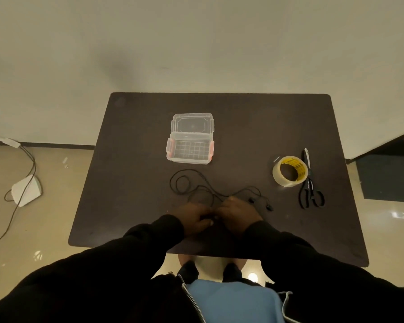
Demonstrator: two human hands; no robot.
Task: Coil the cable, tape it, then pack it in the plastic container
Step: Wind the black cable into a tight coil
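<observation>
The left hand and right hand meet knuckle to knuckle, both pinched on a thin black cable. Its loose loops sprawl on the dark matte tabletop just beyond the hands. Farther beyond the cable stands a clear ribbed box, lid open. Right of the cable lie a glossy tape roll and black scissors.

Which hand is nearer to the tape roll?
Right. The right hand lies nearer-left of the tape roll; the left hand is farther left.
</observation>
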